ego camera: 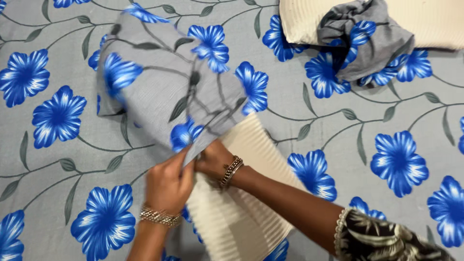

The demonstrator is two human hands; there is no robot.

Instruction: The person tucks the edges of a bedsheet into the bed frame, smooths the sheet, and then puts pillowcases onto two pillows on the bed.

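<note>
Two bare hands meet near the bottom centre, seen from above. The left hand point(169, 181) pinches the open edge of a grey pillowcase point(164, 82) printed with blue flowers. The right hand point(212, 159) is tucked under that same edge, its fingers hidden, so its grip cannot be told; it touches a cream ribbed pillow point(241, 212). The pillowcase covers the pillow's far end (the near end lies bare). Both wrists wear gold bangles. All of it rests on a bedsheet point(48, 159) of matching print. At top right, well apart, a second cream pillow point(435, 19) lies under a crumpled matching pillowcase point(367, 43).
</note>
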